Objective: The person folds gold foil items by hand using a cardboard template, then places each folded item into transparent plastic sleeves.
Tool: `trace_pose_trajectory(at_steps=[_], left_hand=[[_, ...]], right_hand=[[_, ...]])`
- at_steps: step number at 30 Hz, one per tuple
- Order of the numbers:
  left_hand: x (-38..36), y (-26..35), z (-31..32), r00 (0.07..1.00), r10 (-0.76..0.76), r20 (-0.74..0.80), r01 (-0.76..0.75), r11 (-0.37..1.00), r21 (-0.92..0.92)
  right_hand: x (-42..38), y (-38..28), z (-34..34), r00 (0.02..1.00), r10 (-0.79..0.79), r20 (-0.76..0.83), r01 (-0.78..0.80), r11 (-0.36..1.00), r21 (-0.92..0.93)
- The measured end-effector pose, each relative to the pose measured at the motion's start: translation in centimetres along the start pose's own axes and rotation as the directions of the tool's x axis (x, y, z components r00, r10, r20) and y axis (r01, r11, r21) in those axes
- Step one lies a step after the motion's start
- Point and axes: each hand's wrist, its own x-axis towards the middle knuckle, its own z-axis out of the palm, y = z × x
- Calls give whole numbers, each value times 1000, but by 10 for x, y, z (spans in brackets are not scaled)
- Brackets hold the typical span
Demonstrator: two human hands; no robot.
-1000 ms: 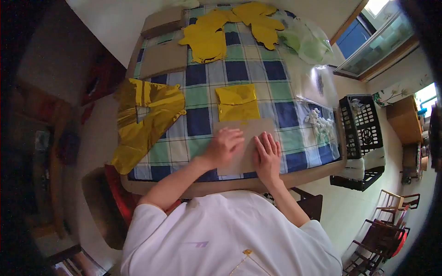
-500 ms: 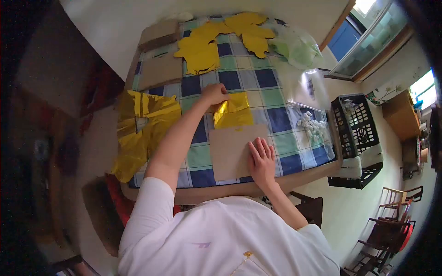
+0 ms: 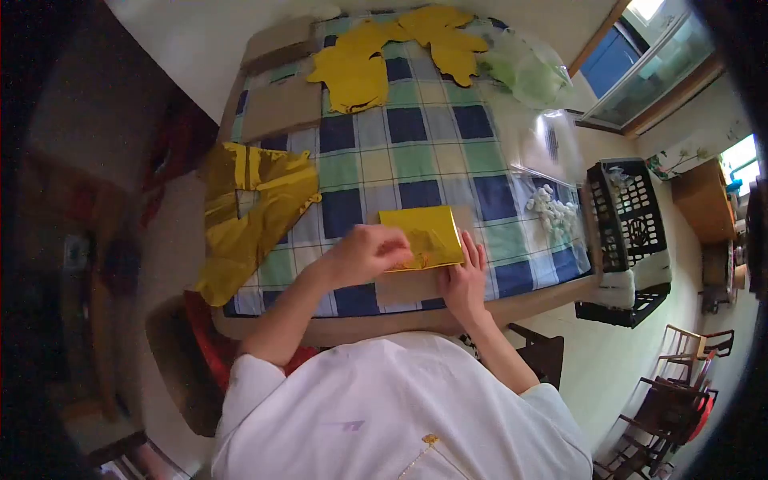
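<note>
Plainly, foil sheet (image 3: 422, 238): thin, light, crinkly, slippery; tears easily; best pinched at its left edge.
Left hand (image 3: 370, 253): pinching that edge.
Right hand (image 3: 466, 277): flat, open, pressing cardboard (image 3: 408, 286).

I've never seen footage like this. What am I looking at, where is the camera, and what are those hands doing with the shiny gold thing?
No machine here: a person wears a camera on the head, looking down, so the picture bends at the edges. The left hand holds a folded gold foil sheet on top of a brown cardboard sheet, while the right hand lies flat on that cardboard. All this rests on a table with a checked cloth. Also there: a crumpled gold foil piece at the table's left edge, yellow cut-out shapes at the far end, more cardboard, and small white bits by a black crate.
</note>
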Motion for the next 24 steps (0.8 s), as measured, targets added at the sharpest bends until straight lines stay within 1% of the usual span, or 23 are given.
trace_pose_trajectory(at_steps=[1, 4, 7, 10, 11, 13, 16, 19, 22, 24], left_hand=[[-6, -16, 7, 986, -73, -152, 76, 997, 18], [-25, -54, 24, 926, 42, -374, 94, 936, 339], [-32, -60, 35, 866, 166, -472, 30, 924, 380], [-22, -41, 33, 815, 189, -548, 62, 912, 405], [-22, -42, 32, 866, 175, -468, 22, 922, 386], [-15, -47, 26, 941, 164, -295, -56, 939, 340], [6, -62, 21, 938, 98, -334, -58, 990, 129], [38, -56, 21, 938, 192, -290, -130, 967, 219], [44, -61, 39, 966, 237, -103, -164, 871, 462], [35, -66, 47, 970, 242, -36, -194, 850, 491]], right_hand=[[0, 0, 0, 1000, -4, 5, 4, 1000, -9], [1, -1, -3, 1000, -18, 15, 18, 999, -40], [2, -3, -3, 999, -27, 16, 28, 999, -39], [1, -1, -2, 999, -34, 21, 34, 998, -44], [1, -1, -2, 999, -38, 26, 39, 998, -49], [1, 0, -1, 999, -39, 24, 40, 998, -47], [0, 2, 0, 999, -41, 16, 41, 999, -32], [-1, 1, -1, 999, -44, 13, 45, 999, -28], [-1, 3, 2, 999, -33, 23, 33, 999, -32], [-1, 3, 2, 1000, -18, 21, 19, 1000, -21]])
